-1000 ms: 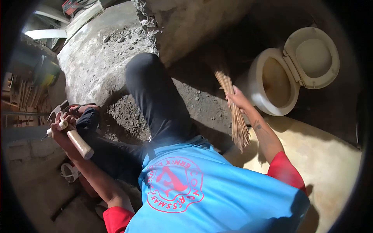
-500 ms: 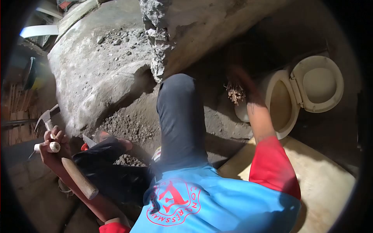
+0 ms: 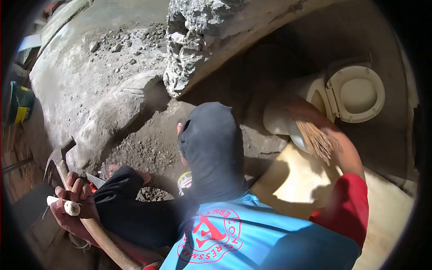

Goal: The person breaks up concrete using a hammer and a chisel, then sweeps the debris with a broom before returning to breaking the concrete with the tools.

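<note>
At the lower left my left hand (image 3: pixel 78 202) is closed around a claw hammer (image 3: pixel 96 231), its metal head above the fingers, and a short white-handled tool (image 3: pixel 65 205) lying across it. My right hand (image 3: pixel 299 110), dim and blurred in shadow at the right, grips a bundle of thin sticks (image 3: pixel 312 139) whose ends point down and to the right. The bundle is in front of the toilet bowl's base.
A toilet with a raised lid (image 3: pixel 357 94) stands at the right. Broken concrete (image 3: pixel 182 54) juts down at the top centre. Loose soil (image 3: pixel 139 144) and rubble lie beyond my knees. A dark green bucket (image 3: pixel 20 103) is at the far left.
My right hand has moved right, and the stick bundle has swung so that its length shows. My left hand still holds the hammer and white-handled tool. The view has shifted.
</note>
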Available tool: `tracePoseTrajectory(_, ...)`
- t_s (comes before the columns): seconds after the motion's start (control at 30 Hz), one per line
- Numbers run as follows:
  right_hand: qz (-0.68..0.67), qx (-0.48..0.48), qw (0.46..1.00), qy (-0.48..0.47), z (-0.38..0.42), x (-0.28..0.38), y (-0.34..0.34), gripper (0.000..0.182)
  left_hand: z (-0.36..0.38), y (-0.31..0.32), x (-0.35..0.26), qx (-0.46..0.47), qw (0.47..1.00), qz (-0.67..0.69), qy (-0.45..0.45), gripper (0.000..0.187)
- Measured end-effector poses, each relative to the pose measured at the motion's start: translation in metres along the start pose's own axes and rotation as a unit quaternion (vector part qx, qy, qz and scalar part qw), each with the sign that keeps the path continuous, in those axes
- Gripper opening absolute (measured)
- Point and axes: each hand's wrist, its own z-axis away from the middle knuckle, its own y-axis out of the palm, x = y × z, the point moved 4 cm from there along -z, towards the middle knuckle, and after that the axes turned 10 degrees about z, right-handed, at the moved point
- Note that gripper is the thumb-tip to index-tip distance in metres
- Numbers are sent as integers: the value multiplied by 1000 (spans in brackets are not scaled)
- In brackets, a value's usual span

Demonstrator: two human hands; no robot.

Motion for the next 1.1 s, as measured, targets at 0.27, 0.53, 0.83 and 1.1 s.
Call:
tracePoseTrajectory(0.27,-67,13,996,48,-71,-12,98,34,-3,-4,3,19,998,40,-42,10)
tracePoseTrajectory(0.53,-144,248,946,152,115,20,153,44,0,-4,1,-4,997,53,-50,14)
tracePoseTrajectory(0.83,-307,-9,945,111,-26,-11,68,21,3,2,4,5,996,85,-34,12)
tracePoseTrajectory(1.1,-161,123,974,103,-24,34,108,18,4,0,5,-25,991,123,-46,10)
